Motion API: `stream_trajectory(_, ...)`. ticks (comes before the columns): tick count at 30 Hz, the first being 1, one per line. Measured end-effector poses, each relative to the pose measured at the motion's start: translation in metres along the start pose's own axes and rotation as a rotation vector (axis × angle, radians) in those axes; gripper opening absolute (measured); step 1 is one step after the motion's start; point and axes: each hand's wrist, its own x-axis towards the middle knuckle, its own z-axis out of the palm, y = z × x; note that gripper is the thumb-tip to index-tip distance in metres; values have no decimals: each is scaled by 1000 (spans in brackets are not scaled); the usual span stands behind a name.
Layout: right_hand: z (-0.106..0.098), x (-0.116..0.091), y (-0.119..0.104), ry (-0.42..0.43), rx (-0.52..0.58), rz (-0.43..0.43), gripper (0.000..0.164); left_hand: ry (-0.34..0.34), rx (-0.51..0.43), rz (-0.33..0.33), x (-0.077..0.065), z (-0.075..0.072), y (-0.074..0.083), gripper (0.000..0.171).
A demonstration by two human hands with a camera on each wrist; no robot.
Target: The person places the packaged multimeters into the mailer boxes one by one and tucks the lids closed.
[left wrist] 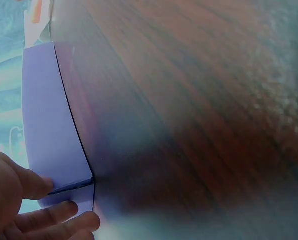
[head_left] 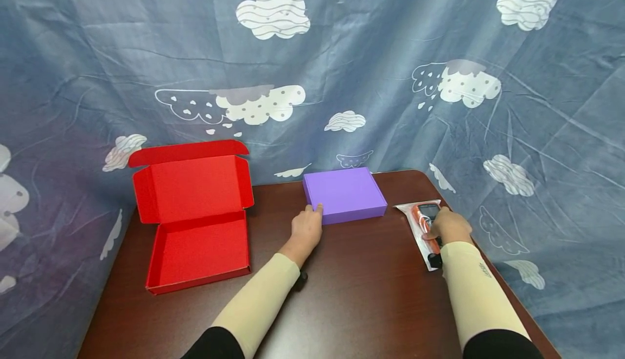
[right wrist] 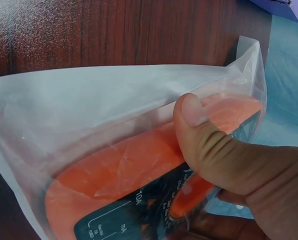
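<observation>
A closed purple box (head_left: pixel 344 191) (left wrist: pixel 49 110) lies flat near the back edge of the table. At its front left corner my left hand (head_left: pixel 307 228) (left wrist: pixel 14 195) pinches it, thumb against one face and fingers round the other side. Toward the right edge lies an orange multimeter (head_left: pixel 418 215) (right wrist: pixel 114 170) with a dark face, sealed in a clear bag (right wrist: pixel 114 90) with a white side. My right hand (head_left: pixel 451 226) (right wrist: pixel 229 160) grips the bagged multimeter across its body, the thumb on top; its other fingers are mostly hidden.
On the left a red box (head_left: pixel 205 250) stands with its lid raised and its flaps spread. The brown table (head_left: pixel 361 283) meets a blue curtain (head_left: pixel 371 50) with cloud prints at the back and the right side.
</observation>
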Motion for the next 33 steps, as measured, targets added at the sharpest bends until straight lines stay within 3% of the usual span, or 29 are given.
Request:
stream_trajectory(5,-1,-2,-2,-6,-5,-7,108,1,-17,-7,-4,0,-3,50)
stream_trajectory(16,-3,-6,-6,8,9,6,110,64,-11,0,-12,0,-8,49)
stream_trajectory(25,-3,-5,-7,36,23,4,103,161,-2,26,-23,0,-19,41)
stream_trajectory(33,-1,-4,-7,7,16,11,106,264,34,40,-34,-2,-41,34)
